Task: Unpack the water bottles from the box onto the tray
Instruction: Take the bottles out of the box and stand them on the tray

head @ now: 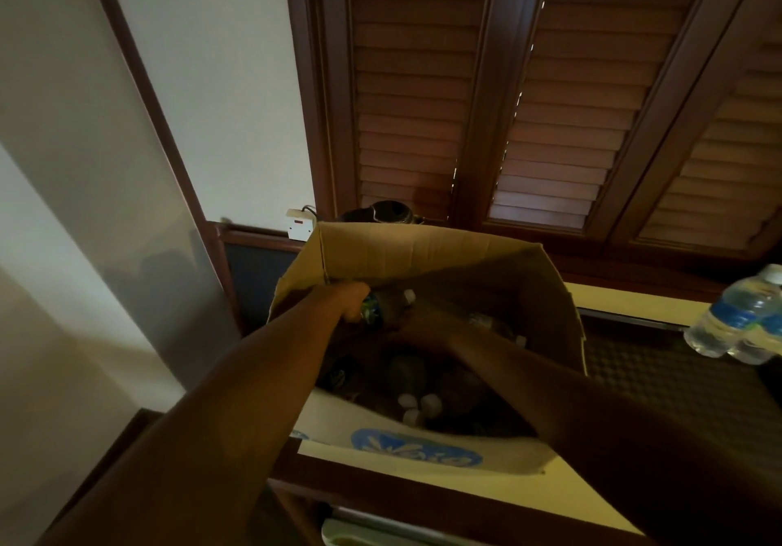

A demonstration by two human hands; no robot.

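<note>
An open cardboard box [423, 249] stands on a wooden counter, with both my arms reaching into it. My left hand [351, 302] grips a water bottle [387, 306] with a white cap and green-blue label, lifted near the box's left wall. My right hand [423, 329] is deep in the box's shadow beside another bottle [486, 319]; its grip is too dark to read. Several white-capped bottles [417, 408] lie at the box's bottom. Two clear bottles with blue labels [736, 319] stand on the dark tray [660, 372] at the right.
Dark wooden louvred shutters [550, 101] fill the wall behind. A black kettle [381, 213] and a white wall socket [298, 223] sit behind the box. The counter's front edge [423, 490] runs below the box; a white wall is at the left.
</note>
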